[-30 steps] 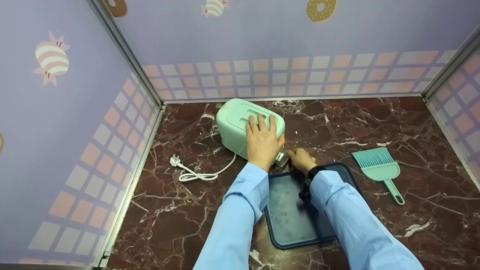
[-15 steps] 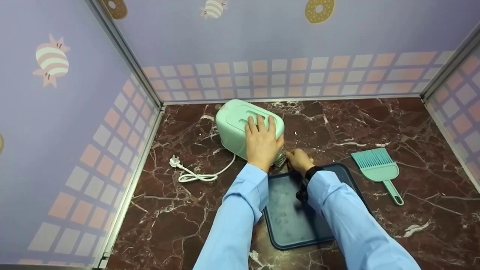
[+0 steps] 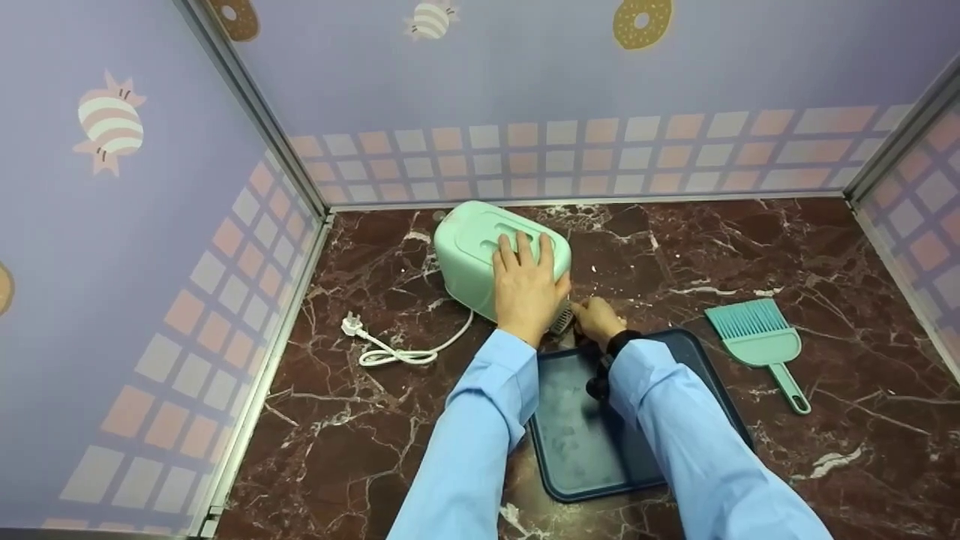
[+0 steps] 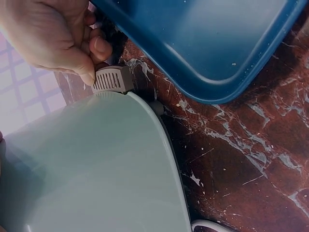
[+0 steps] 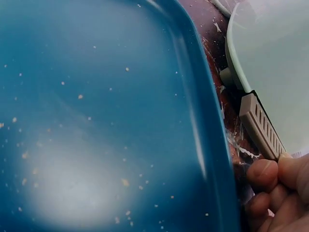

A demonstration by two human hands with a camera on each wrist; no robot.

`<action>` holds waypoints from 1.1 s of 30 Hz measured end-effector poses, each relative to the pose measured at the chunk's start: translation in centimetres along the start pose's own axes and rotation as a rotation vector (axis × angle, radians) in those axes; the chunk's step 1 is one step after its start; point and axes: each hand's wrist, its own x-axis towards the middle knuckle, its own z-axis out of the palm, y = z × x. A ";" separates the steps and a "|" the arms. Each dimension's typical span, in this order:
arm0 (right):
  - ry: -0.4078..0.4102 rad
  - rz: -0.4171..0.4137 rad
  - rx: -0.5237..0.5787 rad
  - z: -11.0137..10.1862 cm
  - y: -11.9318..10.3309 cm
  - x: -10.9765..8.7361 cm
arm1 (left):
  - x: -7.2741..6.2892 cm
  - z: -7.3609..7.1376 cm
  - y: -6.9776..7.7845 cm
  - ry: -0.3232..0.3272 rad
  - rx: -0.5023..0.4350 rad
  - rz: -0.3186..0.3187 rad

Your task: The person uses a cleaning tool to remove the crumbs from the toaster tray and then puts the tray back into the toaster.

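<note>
A mint-green toaster (image 3: 469, 259) stands at the back of the brown marbled surface. My left hand (image 3: 523, 292) lies on its top, fingers extended to the slots and thumb by the near end. At the toaster's lower end sits the beige, ridged handle of the crumb tray (image 5: 263, 128). My right hand (image 3: 600, 321) pinches that handle's outer edge between thumb and forefinger, as both wrist views show. In the left wrist view the handle (image 4: 111, 79) lies close against the toaster's wall. The rest of the crumb tray is hidden inside.
A dark blue tray (image 3: 574, 435) with crumbs in it lies under the right forearm. A green brush (image 3: 761, 345) lies at the right. The toaster's white cord (image 3: 397, 355) and plug rest at the left. Patterned panels (image 3: 465, 90) enclose the surface; crumbs lie beside the toaster.
The right hand and the crumb tray's handle have shifted slightly left, closer to the toaster. The left hand stays on the toaster's top.
</note>
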 end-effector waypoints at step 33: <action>0.021 0.037 -0.123 0.5 -0.2 0.7 | 0.0 -0.2 0.0 -0.014 -0.018 -0.007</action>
